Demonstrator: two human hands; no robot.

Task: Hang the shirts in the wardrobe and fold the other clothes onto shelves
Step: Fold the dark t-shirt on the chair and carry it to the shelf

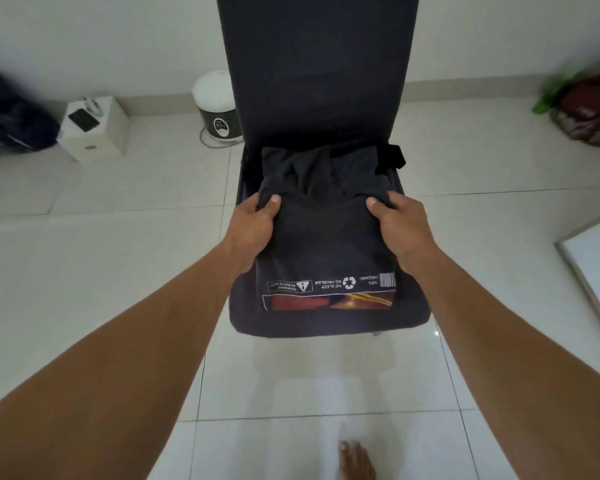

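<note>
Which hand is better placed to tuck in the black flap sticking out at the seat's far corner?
Likely right. The right hand grips the folded shirt on the same side as the black flap; the left hand grips the opposite edge and would cross over.

A dark chair (316, 64) stands on white tiles (118, 271) by a pale wall (84, 36).

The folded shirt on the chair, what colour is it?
Folded shirt: black, white lettering, red-orange picture; head view.
</note>
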